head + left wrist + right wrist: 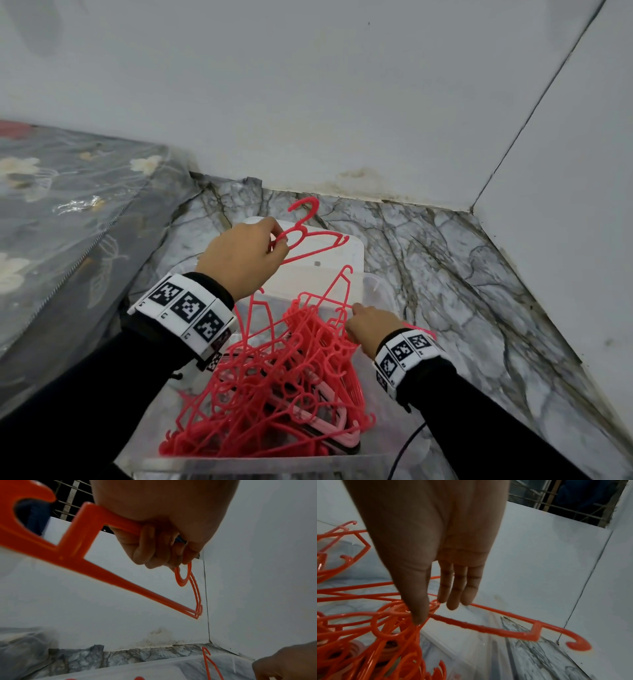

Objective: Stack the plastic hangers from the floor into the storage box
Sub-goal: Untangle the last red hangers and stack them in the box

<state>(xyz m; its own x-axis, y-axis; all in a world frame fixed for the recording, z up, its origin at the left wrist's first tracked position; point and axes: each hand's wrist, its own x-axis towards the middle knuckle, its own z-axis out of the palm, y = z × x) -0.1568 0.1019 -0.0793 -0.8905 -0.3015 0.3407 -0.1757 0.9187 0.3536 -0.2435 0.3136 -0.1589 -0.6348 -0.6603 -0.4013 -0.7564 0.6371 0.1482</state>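
A clear storage box (pixel 239 463) stands on the marble floor, heaped with a tangle of several pink-red plastic hangers (pixel 274 383). My left hand (pixel 274 250) is raised over the box's far end. Its fingers (pixel 147 547) are curled round the neck of a hanger (pixel 308 240) whose hook points toward the wall. The left wrist view shows that hanger's (pixel 120 578) bar sloping down from the fist. My right hand (pixel 370 329) is low at the pile's right side. Its fingers (pixel 453 595) are straight and its thumb tip touches a hanger (pixel 488 627) that sticks out rightward.
A white lid (pixel 329 270) lies at the box's far end. A mattress under clear plastic (pixel 68 212) runs along the left. White walls meet in a corner (pixel 471 209) just beyond the box. Marble floor (pixel 462 291) spreads to the right. A black cable (pixel 407 445) trails near the box's right side.
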